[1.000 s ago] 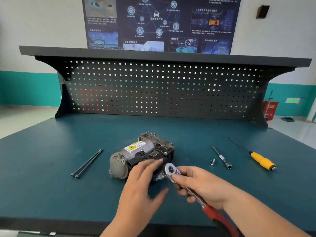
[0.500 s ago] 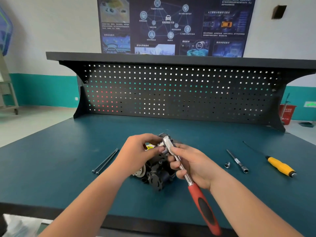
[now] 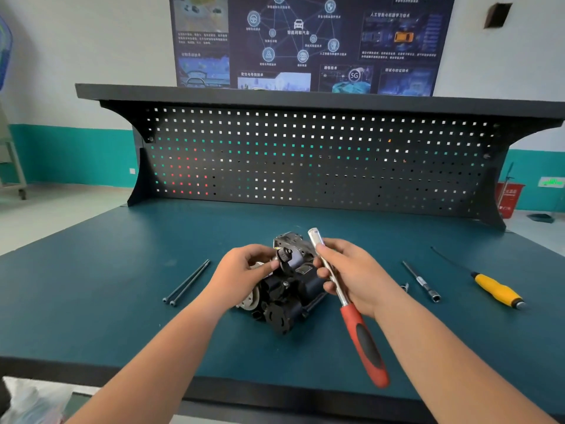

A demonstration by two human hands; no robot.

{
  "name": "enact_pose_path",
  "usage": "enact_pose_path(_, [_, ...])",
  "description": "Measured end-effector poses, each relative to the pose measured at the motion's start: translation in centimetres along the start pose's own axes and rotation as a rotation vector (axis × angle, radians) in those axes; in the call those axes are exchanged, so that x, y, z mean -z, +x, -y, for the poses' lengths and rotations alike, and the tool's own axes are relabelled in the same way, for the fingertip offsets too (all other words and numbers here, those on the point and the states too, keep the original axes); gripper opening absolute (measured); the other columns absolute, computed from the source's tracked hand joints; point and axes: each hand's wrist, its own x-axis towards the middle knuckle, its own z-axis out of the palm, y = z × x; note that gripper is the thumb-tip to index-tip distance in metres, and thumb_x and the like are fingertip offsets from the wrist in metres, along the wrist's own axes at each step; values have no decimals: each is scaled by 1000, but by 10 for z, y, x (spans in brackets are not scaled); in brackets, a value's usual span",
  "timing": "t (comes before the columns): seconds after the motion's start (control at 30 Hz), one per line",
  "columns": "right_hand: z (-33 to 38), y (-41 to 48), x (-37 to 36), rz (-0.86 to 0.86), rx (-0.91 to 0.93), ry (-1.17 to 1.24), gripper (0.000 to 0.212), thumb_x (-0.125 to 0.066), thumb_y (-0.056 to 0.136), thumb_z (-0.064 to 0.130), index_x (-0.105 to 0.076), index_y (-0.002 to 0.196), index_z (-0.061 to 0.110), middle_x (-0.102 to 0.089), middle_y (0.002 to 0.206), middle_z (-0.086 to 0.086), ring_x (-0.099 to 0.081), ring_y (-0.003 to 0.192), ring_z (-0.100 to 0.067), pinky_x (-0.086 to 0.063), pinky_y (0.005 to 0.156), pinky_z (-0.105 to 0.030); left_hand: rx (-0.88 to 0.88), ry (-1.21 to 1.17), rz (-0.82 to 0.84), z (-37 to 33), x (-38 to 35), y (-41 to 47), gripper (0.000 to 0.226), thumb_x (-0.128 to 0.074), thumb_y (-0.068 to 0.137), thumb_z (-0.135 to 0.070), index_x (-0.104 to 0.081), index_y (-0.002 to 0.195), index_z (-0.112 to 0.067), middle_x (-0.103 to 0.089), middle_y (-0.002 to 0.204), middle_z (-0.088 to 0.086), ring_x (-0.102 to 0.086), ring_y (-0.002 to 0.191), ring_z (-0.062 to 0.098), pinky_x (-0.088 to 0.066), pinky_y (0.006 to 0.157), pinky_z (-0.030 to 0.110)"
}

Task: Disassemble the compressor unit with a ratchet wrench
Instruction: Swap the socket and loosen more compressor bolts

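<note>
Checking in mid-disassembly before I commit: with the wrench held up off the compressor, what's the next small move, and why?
Probably bring the ratchet wrench head down onto a fastener on the compressor unit. The right hand grips it by the steel shaft, head raised clear, while the left hand steadies the unit. Which fastener I cannot tell.

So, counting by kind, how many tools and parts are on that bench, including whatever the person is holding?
Compressor unit: 1
Ratchet wrench: 1
Long bolts: 2
Extension bar: 1
Small socket: 1
Yellow-handled screwdriver: 1
Total: 7
</note>
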Motion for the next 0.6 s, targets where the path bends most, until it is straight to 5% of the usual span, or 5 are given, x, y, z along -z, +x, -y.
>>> enact_pose_path(0.3, [-19,3,-14,87,37,-79,30,-56,93,15,-60,109,41,-62,61,7,-53,50,-6,-44,46,-18,-47,-30,-81,-14,-6,-1,16,-72,81,-17,-72,98,-20,-70,87,-13,-63,84,-6,-44,75,5])
enact_pose_path(0.6, [-16,-2,-9,154,-21,-111,28,-55,94,23,-55,117,40,-67,63,2,-67,60,-14,-51,51,-21,-67,-102,-117,-22,-7,-6,19,-72,81,-17,-70,83,-36,-69,79,-23,-64,80,-9,-44,69,4])
